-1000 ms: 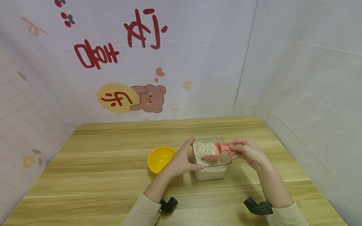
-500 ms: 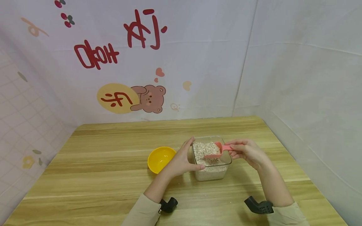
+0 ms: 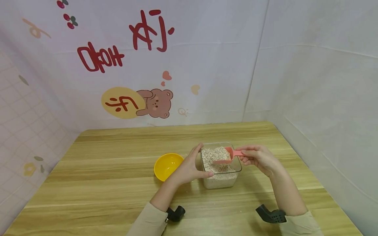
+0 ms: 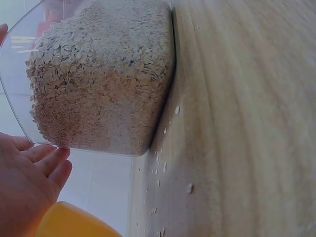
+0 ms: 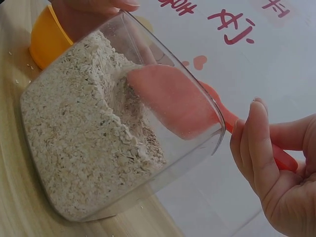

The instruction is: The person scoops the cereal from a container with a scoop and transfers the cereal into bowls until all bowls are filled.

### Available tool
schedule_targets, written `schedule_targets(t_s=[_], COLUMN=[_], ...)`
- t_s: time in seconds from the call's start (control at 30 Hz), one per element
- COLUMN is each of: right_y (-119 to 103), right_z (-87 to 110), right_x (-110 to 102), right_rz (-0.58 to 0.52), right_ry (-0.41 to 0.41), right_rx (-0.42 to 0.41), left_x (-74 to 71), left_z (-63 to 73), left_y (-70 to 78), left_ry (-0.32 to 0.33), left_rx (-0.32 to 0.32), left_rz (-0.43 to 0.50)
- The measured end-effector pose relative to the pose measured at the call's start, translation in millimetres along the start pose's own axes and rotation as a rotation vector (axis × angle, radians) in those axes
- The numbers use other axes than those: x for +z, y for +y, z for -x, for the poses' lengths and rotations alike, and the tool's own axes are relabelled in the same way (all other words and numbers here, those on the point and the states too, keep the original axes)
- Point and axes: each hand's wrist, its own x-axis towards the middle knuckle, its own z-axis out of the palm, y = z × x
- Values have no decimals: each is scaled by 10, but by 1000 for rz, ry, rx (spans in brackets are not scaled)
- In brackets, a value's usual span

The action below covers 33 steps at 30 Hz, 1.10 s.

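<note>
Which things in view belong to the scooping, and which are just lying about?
In use:
pink scoop, in right hand
clear container, held by left hand
flakes inside it
yellow bowl, probably

Just lying about:
stray flakes on table

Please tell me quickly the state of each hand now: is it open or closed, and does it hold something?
Left hand: open, touching the container.
Right hand: closed, holding the scoop.

A light wood-grain table (image 3: 97,183) stands before me against a white fabric backdrop (image 3: 212,82) printed with red Chinese characters (image 3: 163,32), cherries (image 3: 71,25) and a brown bear (image 3: 160,106). Creased white cloth (image 3: 325,108) hangs at right; at left, a faintly gridded panel (image 3: 26,118) carries a yellow flower (image 3: 29,169). Soft light leaves a pale sheen on the table.
</note>
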Motion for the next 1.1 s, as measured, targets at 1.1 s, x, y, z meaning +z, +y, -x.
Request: schedule_targets(t_s=[1.1], right_y=[-48], right_z=[51], right_x=[-31], right_rz=[-54], right_ry=[-20], right_rx=[-62], left_x=[-143], left_z=[68], left_y=[33], left_ry=[43], left_rx=[2], left_rz=[-38])
